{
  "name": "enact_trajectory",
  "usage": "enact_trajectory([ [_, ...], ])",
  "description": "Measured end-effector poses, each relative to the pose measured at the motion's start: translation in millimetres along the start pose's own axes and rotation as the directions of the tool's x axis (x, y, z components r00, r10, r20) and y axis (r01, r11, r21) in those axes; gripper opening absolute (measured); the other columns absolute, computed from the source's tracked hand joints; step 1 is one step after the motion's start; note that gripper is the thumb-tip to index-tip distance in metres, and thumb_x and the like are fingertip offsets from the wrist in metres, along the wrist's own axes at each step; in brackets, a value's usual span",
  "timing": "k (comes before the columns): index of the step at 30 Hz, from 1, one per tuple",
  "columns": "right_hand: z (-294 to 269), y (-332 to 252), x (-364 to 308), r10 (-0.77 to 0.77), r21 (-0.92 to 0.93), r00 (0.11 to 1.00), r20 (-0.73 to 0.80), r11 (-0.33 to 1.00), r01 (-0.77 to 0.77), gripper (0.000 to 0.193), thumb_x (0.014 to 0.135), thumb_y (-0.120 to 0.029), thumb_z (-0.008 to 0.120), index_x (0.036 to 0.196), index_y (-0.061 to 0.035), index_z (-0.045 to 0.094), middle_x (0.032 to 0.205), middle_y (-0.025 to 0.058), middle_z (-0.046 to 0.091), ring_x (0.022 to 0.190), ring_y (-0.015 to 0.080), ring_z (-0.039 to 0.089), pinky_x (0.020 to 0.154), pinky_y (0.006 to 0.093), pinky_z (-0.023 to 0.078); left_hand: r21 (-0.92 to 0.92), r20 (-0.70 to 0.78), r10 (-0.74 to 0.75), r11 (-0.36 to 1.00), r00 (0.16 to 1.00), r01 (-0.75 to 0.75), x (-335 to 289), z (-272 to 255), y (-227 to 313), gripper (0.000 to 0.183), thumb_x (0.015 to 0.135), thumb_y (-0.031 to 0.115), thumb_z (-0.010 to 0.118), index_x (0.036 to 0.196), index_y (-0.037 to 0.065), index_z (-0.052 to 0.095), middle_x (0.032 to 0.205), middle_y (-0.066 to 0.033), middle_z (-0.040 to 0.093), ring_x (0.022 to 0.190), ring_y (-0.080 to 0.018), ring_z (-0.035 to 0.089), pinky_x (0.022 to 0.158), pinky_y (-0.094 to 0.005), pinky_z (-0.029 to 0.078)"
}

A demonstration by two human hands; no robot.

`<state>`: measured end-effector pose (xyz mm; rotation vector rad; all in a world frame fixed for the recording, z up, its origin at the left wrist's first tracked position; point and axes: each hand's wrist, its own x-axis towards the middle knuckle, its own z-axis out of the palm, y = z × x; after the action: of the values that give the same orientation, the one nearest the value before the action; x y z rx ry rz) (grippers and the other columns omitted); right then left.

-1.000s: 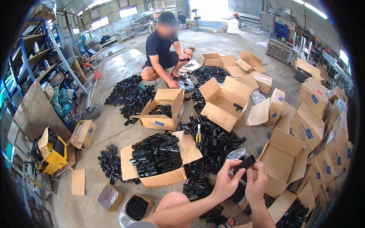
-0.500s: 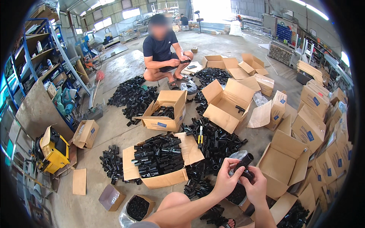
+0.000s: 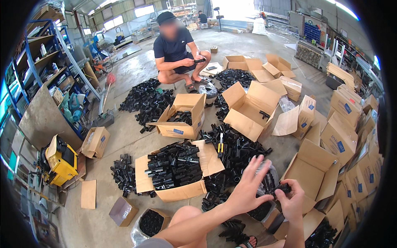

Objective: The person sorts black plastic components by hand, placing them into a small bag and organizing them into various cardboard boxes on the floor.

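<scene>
My right hand pinches a black plastic pipe fitting between thumb and fingers at the lower right. Beside it my left hand is open, fingers spread and thumb toward the fitting, seemingly with nothing in it. Just beneath the hands stands a small carton of small black parts, partly hidden by my wrists. Past my left fingers lies a pile of black pipe fittings on the floor, with a yellow-and-black tool on top. Left of the pile, an open carton is heaped with similar fittings.
Facing me, a squatting person holds a black fitting. A nearly bare open carton and a half-filled one stand between us. Stacked cartons line the right. A yellow machine and blue shelving occupy the left.
My left hand has let go of the fitting and opened, its fingers spreading upward. My right hand keeps the fitting and has moved slightly right. The whole view has shifted a little.
</scene>
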<state>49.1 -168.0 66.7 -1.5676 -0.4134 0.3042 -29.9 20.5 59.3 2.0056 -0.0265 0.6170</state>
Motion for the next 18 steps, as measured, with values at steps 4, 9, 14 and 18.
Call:
enact_trajectory([
  [4, -2, -15, -2, -0.225, -0.541, 0.949, 0.22, 0.781, 0.31, 0.044, 0.076, 0.0, 0.081, 0.115, 0.0036, 0.061, 0.092, 0.0133, 0.069, 0.071, 0.0134, 0.066, 0.063, 0.0248, 0.053, 0.233, 0.348, 0.178, 0.935, 0.92, -0.269, -5, 6, -28, 0.075, 0.085, 0.031, 0.079, 0.148, 0.009, 0.046, 0.153, -0.0181, 0.043, 0.145, -0.0417, 0.036, 0.122, -0.0541, 0.024],
  [9, -6, 2, -4, 0.001, -0.25, 0.999, 0.052, 0.968, 0.012, 0.042, 0.074, 0.0, 0.084, 0.109, 0.0038, 0.061, 0.082, 0.0077, 0.07, 0.066, 0.0097, 0.065, 0.059, 0.0225, 0.051, -0.024, 0.487, 0.037, 0.999, 0.873, -0.028, -10, 18, -34, 0.06, 0.088, 0.028, 0.075, 0.14, 0.006, 0.055, 0.136, -0.016, 0.061, 0.133, -0.0367, 0.05, 0.111, -0.045, 0.041],
  [14, -9, 0, 6, 0.239, -0.021, 0.968, -0.074, 0.97, -0.241, 0.03, 0.088, -0.01, 0.078, 0.109, -0.0012, 0.059, 0.075, 0.002, 0.065, 0.055, 0.0061, 0.058, 0.046, 0.0187, 0.041, 0.191, 0.251, 0.217, 0.944, 0.943, -0.268, -25, 21, -11, 0.066, 0.086, 0.03, 0.077, 0.14, 0.002, 0.052, 0.135, -0.0153, 0.06, 0.138, -0.033, 0.048, 0.114, -0.0454, 0.04],
  [18, 1, 5, 2, 0.347, 0.186, 0.936, -0.052, 0.925, -0.332, 0.027, 0.093, -0.019, 0.074, 0.109, -0.0017, 0.06, 0.078, 0.0033, 0.065, 0.05, 0.0079, 0.059, 0.042, 0.0198, 0.043, 0.21, 0.127, 0.194, 0.953, 0.973, -0.217, -32, 31, -11, 0.067, 0.083, 0.027, 0.079, 0.14, 0.002, 0.052, 0.13, -0.0177, 0.063, 0.121, -0.0334, 0.062, 0.103, -0.042, 0.05],
])
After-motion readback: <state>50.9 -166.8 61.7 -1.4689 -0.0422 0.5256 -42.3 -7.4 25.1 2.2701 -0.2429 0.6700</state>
